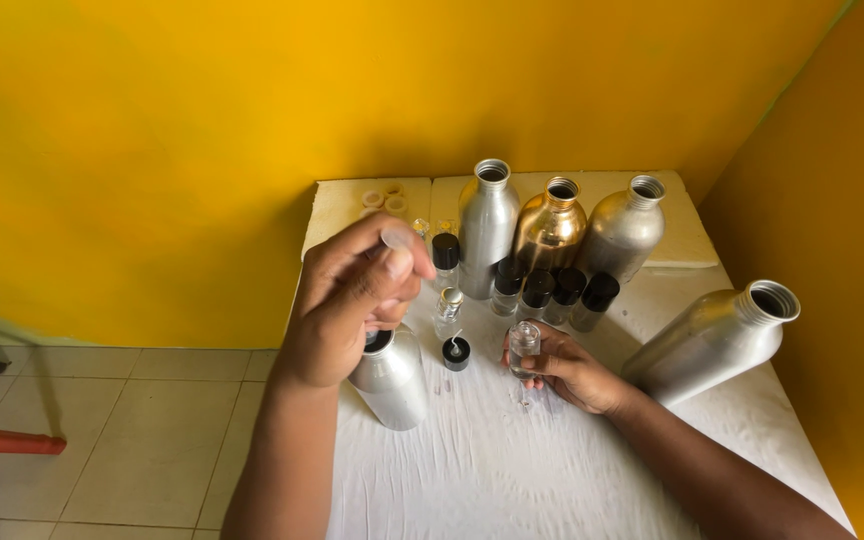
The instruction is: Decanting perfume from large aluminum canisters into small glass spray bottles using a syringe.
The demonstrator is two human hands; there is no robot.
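My left hand (352,295) is raised above the table, fingers pinched on a small clear dropper (399,239). Right below it stands an open silver metal bottle (390,378). My right hand (572,368) rests on the white cloth and grips a small clear glass vial (524,346) upright. Between the hands lie a black cap (456,353) and another small clear vial with a metal neck (448,312).
At the back stand two silver bottles (486,240) (622,230) and a gold one (549,232), all open, with several small black-capped vials (552,292) in front. A large silver bottle (714,340) lies on its side at right. Yellow walls close in behind and right; tiled floor at left.
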